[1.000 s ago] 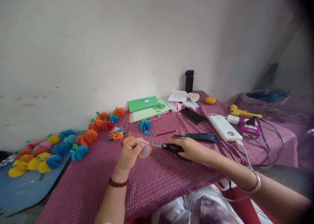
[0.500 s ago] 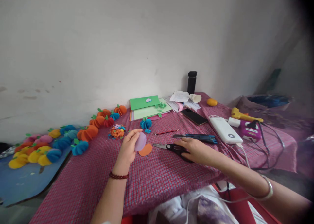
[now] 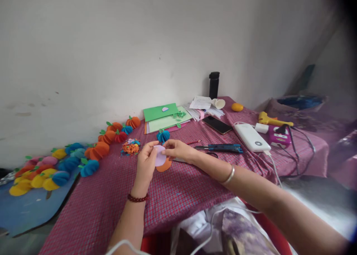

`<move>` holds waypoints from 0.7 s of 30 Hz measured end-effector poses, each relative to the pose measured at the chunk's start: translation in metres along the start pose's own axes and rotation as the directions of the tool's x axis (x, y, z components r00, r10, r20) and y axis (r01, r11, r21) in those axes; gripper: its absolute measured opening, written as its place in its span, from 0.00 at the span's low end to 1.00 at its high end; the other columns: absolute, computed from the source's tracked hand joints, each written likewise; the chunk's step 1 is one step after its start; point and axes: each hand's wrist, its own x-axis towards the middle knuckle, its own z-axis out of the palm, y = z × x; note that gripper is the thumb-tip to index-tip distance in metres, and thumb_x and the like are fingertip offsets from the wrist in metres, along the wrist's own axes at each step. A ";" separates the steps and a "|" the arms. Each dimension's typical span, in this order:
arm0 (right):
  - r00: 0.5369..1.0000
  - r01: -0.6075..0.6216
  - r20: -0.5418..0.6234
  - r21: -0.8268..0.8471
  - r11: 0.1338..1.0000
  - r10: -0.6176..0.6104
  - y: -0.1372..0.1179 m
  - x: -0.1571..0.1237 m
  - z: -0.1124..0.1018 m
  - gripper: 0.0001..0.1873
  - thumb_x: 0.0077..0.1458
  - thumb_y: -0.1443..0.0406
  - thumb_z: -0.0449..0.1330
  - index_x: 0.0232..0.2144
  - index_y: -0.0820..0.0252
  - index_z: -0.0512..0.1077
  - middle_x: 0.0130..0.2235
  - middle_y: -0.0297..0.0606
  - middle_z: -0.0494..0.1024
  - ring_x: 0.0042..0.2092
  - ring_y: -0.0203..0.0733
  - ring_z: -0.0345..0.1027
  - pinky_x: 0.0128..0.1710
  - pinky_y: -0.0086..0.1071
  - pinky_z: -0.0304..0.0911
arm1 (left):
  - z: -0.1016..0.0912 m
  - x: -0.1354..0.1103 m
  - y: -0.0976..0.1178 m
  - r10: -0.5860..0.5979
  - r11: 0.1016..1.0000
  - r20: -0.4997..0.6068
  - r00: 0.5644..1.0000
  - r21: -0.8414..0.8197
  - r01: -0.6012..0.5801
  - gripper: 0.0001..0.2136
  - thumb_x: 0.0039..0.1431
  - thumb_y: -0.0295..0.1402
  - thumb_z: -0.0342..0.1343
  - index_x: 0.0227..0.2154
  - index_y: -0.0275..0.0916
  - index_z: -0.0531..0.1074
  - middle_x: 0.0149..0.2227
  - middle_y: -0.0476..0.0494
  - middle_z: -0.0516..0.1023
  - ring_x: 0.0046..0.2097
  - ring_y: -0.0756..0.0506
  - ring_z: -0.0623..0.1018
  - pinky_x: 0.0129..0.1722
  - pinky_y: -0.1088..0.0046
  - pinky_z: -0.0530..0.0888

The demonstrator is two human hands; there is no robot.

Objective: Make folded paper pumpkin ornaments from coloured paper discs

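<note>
My left hand (image 3: 145, 162) and my right hand (image 3: 176, 150) both pinch a small pale lilac paper circle (image 3: 160, 159) just above the red checked tablecloth (image 3: 111, 195). An orange paper circle (image 3: 164, 166) lies on the cloth right under it. Black-handled scissors (image 3: 192, 159) rest on the cloth behind my right forearm, mostly hidden by it. A blue paper pumpkin (image 3: 163, 136) stands just beyond my hands.
Several paper pumpkins (image 3: 92, 152) in orange, blue and yellow line the left side. A pile of paper scraps (image 3: 130, 147), green card sheets (image 3: 161, 115), a phone (image 3: 216, 124), a white power bank (image 3: 251, 137), a yellow glue gun (image 3: 272, 120) and a black bottle (image 3: 214, 85) lie further back.
My right hand has let go of the scissors and come left to the lilac circle held by my left hand. The orange circle now lies on the cloth.
</note>
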 end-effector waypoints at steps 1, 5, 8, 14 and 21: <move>1.000 0.004 -0.004 0.035 0.999 -0.004 0.002 0.007 0.002 0.14 0.45 0.62 0.68 0.28 0.63 0.67 0.24 0.30 0.71 0.25 0.31 0.66 0.24 0.23 0.63 | -0.003 0.001 0.002 -0.013 1.000 0.001 1.000 -0.023 0.013 0.16 0.56 0.43 0.55 0.44 0.38 0.73 0.35 0.43 0.78 0.33 0.48 0.77 0.30 0.76 0.71; 0.988 0.103 -0.132 0.201 0.974 -0.077 0.012 0.023 -0.012 0.13 0.45 0.64 0.67 0.25 0.61 0.64 0.22 0.27 0.70 0.23 0.30 0.66 0.23 0.23 0.64 | -0.033 0.013 0.003 -0.065 0.998 -0.059 0.996 0.002 0.065 0.17 0.56 0.46 0.53 0.40 0.38 0.73 0.29 0.46 0.76 0.26 0.50 0.72 0.23 0.77 0.67; 0.971 0.125 -0.230 0.274 0.953 -0.061 0.019 0.025 -0.035 0.12 0.45 0.65 0.65 0.25 0.60 0.62 0.24 0.29 0.72 0.25 0.33 0.69 0.24 0.26 0.67 | -0.062 0.024 -0.006 -0.053 0.933 -0.144 0.988 0.346 0.100 0.13 0.54 0.43 0.54 0.29 0.38 0.73 0.26 0.46 0.75 0.26 0.48 0.72 0.25 0.75 0.66; 0.959 0.160 -0.269 0.236 0.958 -0.093 0.029 0.027 -0.053 0.10 0.46 0.65 0.62 0.26 0.59 0.62 0.24 0.27 0.71 0.24 0.33 0.68 0.23 0.27 0.67 | -0.084 0.030 -0.026 -0.174 0.410 -0.108 0.979 0.896 0.172 0.15 0.55 0.45 0.50 0.20 0.41 0.68 0.25 0.38 0.77 0.31 0.38 0.76 0.29 0.69 0.63; 0.969 0.146 -0.212 0.088 0.985 -0.125 0.031 0.028 -0.042 0.08 0.47 0.69 0.60 0.25 0.59 0.61 0.20 0.26 0.70 0.19 0.31 0.65 0.18 0.23 0.61 | -0.058 0.034 -0.046 -0.144 0.525 -0.196 0.970 0.816 0.243 0.22 0.49 0.39 0.58 0.46 0.36 0.68 0.38 0.31 0.79 0.41 0.33 0.78 0.38 0.63 0.68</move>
